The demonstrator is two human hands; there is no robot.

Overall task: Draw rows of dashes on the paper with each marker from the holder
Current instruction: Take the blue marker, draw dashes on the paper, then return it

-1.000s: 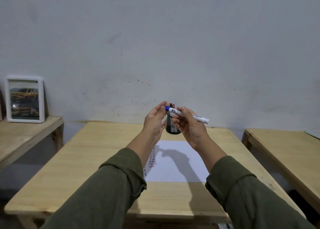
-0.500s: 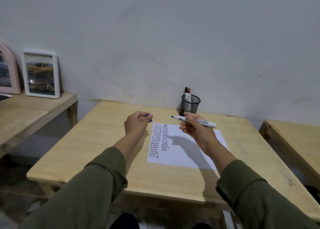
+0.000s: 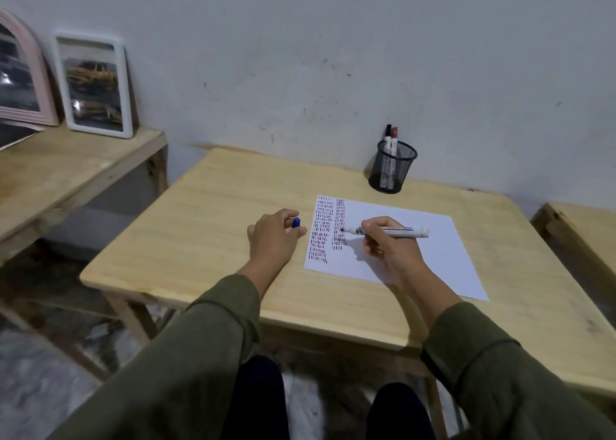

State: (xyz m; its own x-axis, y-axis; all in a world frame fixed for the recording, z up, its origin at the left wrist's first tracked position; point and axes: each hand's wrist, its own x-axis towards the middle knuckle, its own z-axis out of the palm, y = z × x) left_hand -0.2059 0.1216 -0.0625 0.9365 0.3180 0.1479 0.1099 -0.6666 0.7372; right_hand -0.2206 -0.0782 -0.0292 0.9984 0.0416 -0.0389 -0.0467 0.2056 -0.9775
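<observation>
A white sheet of paper (image 3: 430,243) lies on the wooden table (image 3: 213,226), with two columns of dark and red dashes along its left side. My right hand (image 3: 388,251) grips an uncapped white marker (image 3: 388,231), its tip pointing left at the second dash column. My left hand (image 3: 273,236) rests on the table left of the paper, holding the blue cap (image 3: 296,222) in its fingers. A black mesh holder (image 3: 392,170) stands at the back of the table with two markers (image 3: 390,139) upright in it.
A lower wooden bench (image 3: 66,169) at left carries a white picture frame (image 3: 95,88) and a pink arched frame (image 3: 20,73) against the wall. Another wooden table (image 3: 580,226) stands at right. My knees show under the table's front edge.
My hands pulled apart, taking the blue cap off the marker. Both have dropped to the table: the left with the cap beside the paper, the right bringing the marker's tip to the dashes.
</observation>
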